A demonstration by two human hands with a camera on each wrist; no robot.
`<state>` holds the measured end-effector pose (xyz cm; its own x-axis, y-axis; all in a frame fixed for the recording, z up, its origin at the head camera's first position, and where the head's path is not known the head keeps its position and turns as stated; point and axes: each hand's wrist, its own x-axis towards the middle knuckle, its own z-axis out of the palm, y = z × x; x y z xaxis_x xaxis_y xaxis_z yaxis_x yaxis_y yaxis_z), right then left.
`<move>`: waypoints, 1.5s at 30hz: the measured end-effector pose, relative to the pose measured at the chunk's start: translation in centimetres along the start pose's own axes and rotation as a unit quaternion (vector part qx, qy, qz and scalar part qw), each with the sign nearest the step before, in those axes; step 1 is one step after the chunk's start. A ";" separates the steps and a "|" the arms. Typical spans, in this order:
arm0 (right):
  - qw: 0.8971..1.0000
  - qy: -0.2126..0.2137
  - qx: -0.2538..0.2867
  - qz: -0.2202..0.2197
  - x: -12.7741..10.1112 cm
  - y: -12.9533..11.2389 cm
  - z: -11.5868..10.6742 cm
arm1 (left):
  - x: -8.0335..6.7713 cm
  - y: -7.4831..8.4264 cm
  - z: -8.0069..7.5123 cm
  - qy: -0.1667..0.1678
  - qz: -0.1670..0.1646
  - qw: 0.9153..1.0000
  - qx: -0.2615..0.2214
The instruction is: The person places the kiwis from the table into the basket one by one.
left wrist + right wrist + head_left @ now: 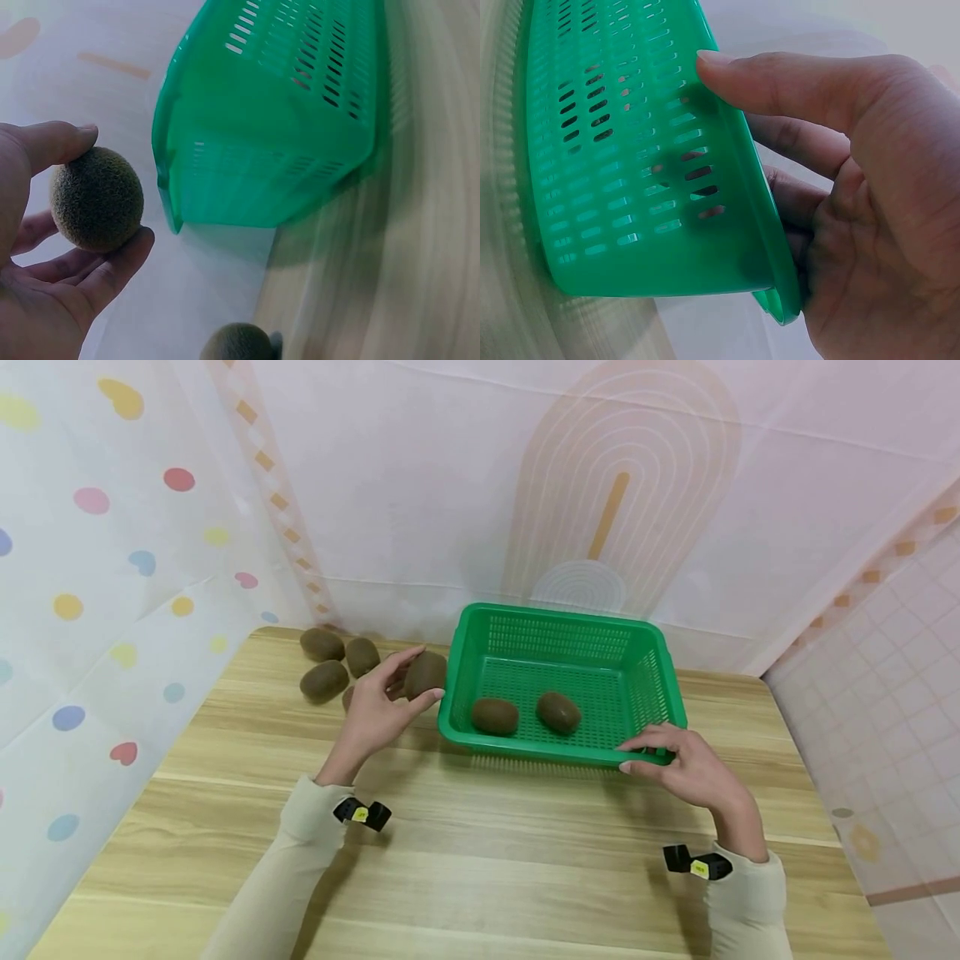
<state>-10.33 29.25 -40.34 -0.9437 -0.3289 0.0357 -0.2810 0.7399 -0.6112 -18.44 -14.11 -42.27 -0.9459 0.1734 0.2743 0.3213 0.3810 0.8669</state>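
Observation:
My left hand (378, 710) pinches a brown, fuzzy kiwi (97, 199) between thumb and fingertips, just outside the left rim of a green plastic basket (465, 635). In the left wrist view the kiwi is held above the table, beside the basket's wall. At the basket's front right corner my right hand (693, 768) grips the rim, thumb on the outer side and fingers over the inside. Two kiwis lie on the basket floor near the front: one kiwi (495, 716) to the left, another kiwi (558, 712) nearer the middle.
Several kiwis (324, 681) lie on the wooden table (480, 868) at the back left, some partly hidden behind my left hand. Patterned cloth (420, 485) hangs along the table's back and sides. Both wrists wear small black cameras (362, 813).

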 end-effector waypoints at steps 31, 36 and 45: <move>1.000 -0.002 0.007 0.002 0.1 0.1 0.0 | 2.4 3.4 2.9 -0.025 0.016 0.997 -0.068; 1.000 -0.001 0.005 0.000 0.2 0.2 0.0 | 2.5 3.7 3.3 -0.035 0.016 0.997 -0.072; 1.000 -0.002 0.005 0.003 0.2 0.2 0.0 | 2.3 3.8 3.9 -0.047 0.036 0.997 -0.056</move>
<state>-10.57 29.32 -40.47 -0.9444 -0.3276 0.0283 -0.2740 0.7362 -0.6188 -19.24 -8.74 -39.96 -0.9103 0.2836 0.3015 0.3759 0.2615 0.8890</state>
